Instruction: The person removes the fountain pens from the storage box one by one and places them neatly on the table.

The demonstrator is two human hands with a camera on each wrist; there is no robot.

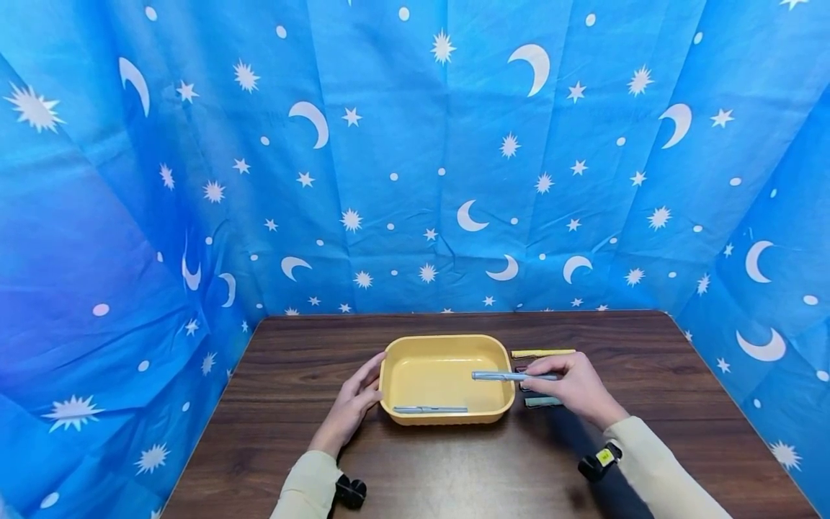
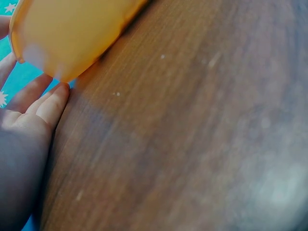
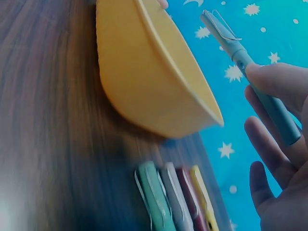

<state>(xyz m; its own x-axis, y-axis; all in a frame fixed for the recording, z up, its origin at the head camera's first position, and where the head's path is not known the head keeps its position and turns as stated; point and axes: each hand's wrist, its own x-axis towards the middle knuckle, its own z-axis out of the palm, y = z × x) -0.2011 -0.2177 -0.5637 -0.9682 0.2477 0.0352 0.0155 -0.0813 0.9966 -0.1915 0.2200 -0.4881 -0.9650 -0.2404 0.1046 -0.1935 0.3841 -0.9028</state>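
Observation:
A light blue clip pen [image 1: 496, 375] is pinched between the thumb and index finger of my right hand [image 1: 573, 386], its capped end over the right part of a yellow plastic tray [image 1: 447, 417]. The right wrist view shows that pen [image 3: 274, 113] slanting up, with the other fingers loosely spread. A second bluish pen [image 1: 430, 409] lies in the tray along its near wall. Around the tray's left end, my left hand [image 1: 353, 404] rests its fingers on the outer wall; in the left wrist view its fingers [image 2: 55, 103] look mostly straight.
Beside the tray's right end several pens lie in a row: green [image 3: 156, 197], grey [image 3: 177, 197], dark red [image 3: 191, 197] and yellow [image 3: 204, 195]. The brown wooden table [image 1: 454, 468] meets a blue curtain [image 1: 415, 180] with moons and stars behind and at both sides.

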